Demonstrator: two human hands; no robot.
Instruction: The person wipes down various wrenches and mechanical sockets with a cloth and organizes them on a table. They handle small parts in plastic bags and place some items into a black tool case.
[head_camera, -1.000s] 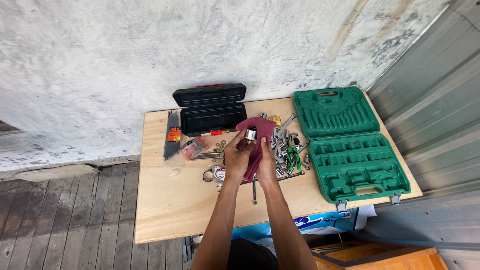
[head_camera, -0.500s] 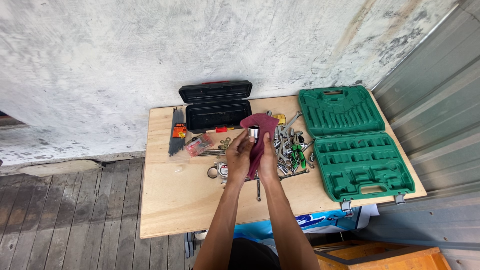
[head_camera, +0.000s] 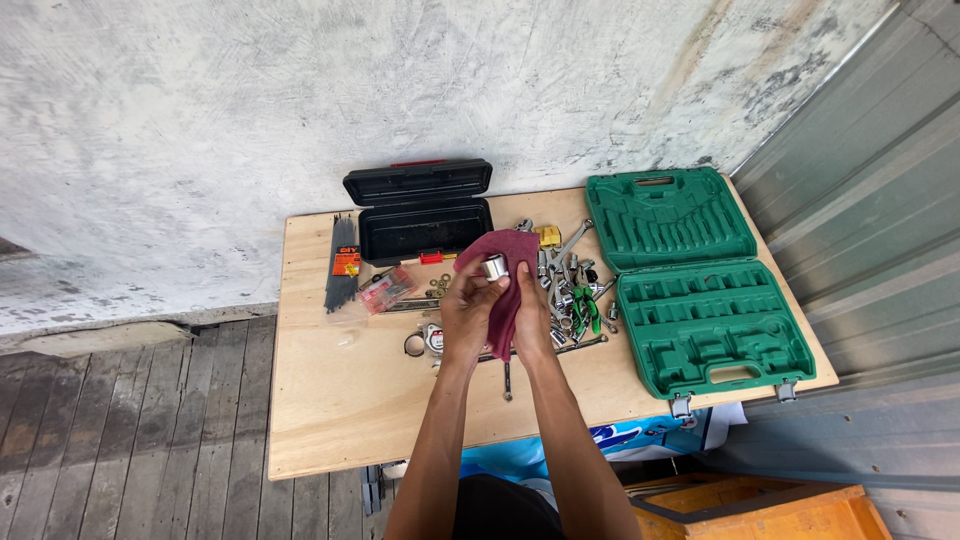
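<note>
Head view — left hand (head_camera: 468, 315) pinches shiny metal socket (head_camera: 495, 266), right hand (head_camera: 532, 320) clutches maroon rag (head_camera: 505, 290) — above plywood table (head_camera: 340, 400).

The near half of the tabletop (head_camera: 350, 420) lies bare, giving a hand easy passage. Farther back, the open black toolbox (head_camera: 420, 228) blocks the middle, the open green case (head_camera: 700, 290) fills the right side, and loose sockets and wrenches (head_camera: 572, 290) crowd between them.

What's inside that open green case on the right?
The green case shows only bare moulded slots in both halves; no tools sit in them. The loose sockets and wrenches lie on the table beside it. Beneath the tray is hidden.
</note>
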